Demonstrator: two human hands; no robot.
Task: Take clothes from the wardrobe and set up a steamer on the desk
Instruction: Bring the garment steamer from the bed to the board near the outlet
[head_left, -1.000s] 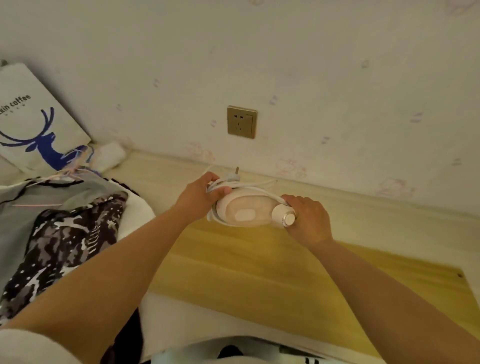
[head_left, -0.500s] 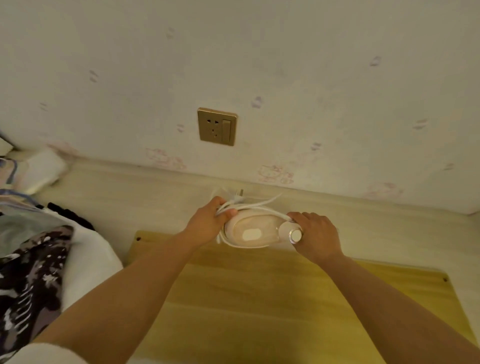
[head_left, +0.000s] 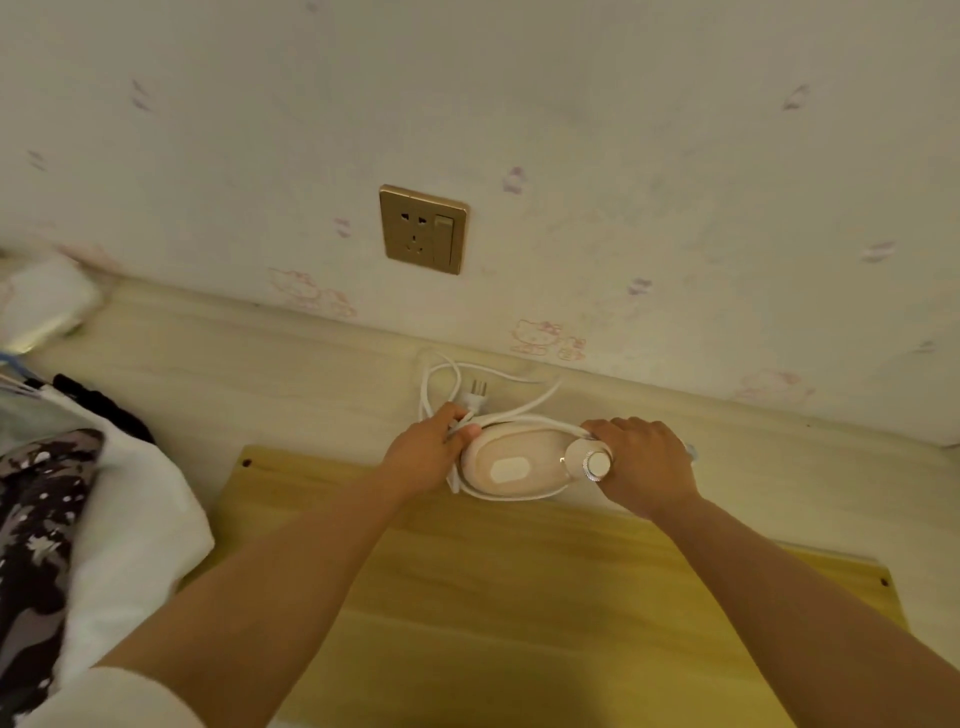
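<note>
Head view, from nine o'clock across to three. At the left edge a heap of clothes (head_left: 57, 499), a black-and-white patterned piece over white fabric, lies on the pale bench (head_left: 291, 374), with a white packet (head_left: 44, 301) further back at ten o'clock against the wall. A yellower wooden board (head_left: 519, 597) covers the bench towards six o'clock. On the wall at twelve o'clock sits a gold socket (head_left: 423, 228). Just below it the left hand (head_left: 423, 457) has its grip closed on the white cord (head_left: 441, 384), thumb and fingers pinching the loops at the steamer's left end; the plug (head_left: 475, 392) sticks up just behind that hand, its pins pointing at the wall. The pink and white steamer (head_left: 514, 462) is at the centre, at the board's far edge between both hands; whether it rests on the bench cannot be told. The right hand (head_left: 644, 467) curls round its handle end, beside the round ribbed cap (head_left: 597, 464).
</note>
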